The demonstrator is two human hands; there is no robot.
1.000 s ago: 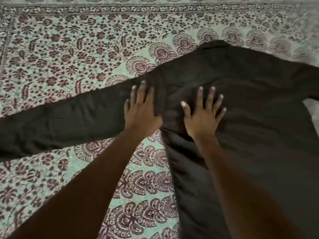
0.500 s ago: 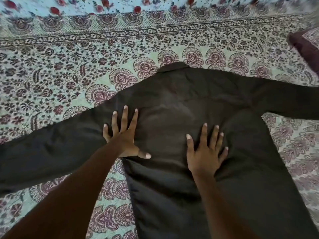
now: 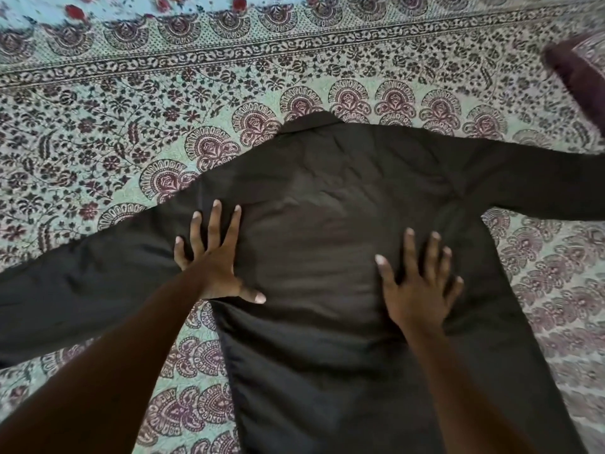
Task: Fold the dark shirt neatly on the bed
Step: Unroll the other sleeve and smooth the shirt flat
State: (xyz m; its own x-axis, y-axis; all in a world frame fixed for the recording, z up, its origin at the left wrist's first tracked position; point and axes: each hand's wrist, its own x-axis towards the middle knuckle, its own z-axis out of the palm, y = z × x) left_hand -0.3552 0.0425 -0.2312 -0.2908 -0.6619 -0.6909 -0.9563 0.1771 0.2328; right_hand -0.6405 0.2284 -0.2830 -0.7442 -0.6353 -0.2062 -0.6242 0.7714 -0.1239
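head view:
shirt: dark shirt (image 3: 327,231) lies flat, back side up, on patterned bedspread (image 3: 98,126); collar (image 3: 311,121) points to far side, body runs toward cam & out bottom edge of frame.
L sleeve: left sleeve (image 3: 82,283) stretched out to the left, runs off left frame edge; lower edge meets body side seam just below L hand.
R sleeve: right sleeve (image 3: 540,185) stretched to the right, cut by right frame edge.
L hand: left hand (image 3: 216,260) palm down, fingers spread wide, flat on shirt at sleeve/body junction; thumb points right near underarm edge. No pinch.
R hand: right hand (image 3: 419,283) palm down, fingers spread, flat on mid back of shirt, nearer right side seam. No pinch.
hands gap: well apart, smooth fabric betw them; a few creases near upper back.
edges: left side seam of body visible, slightly wavy; right side seam runs diag toward lower right.
open room: bare bedspread beyond collar, also left & right of body below sleeves.
other: dark maroon pillow (image 3: 579,70) at upper right, blurry, apart from shirt.
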